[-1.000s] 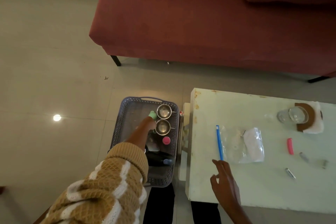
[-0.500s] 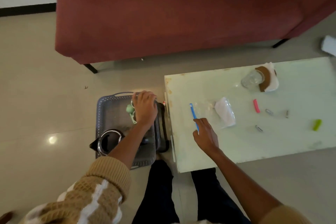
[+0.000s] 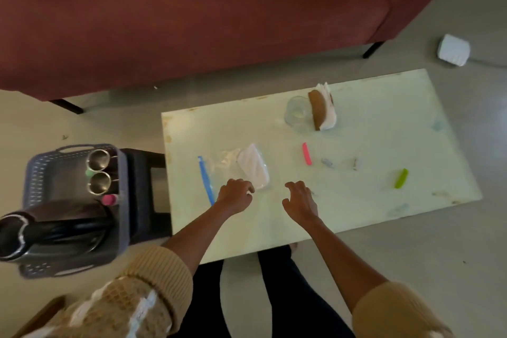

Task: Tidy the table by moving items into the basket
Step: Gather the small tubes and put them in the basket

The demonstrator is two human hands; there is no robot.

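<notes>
Over the counter, the left grip curls at the near edge of the clear bag — pinching or not, I cannot tell — the right grip spread nearby.

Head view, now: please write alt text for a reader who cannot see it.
The left hand curls at the edge of a clear zip bag on a pale green table, the right hand open beside it. At the left, a grey basket holds two metal cups and a dark kettle.
</notes>
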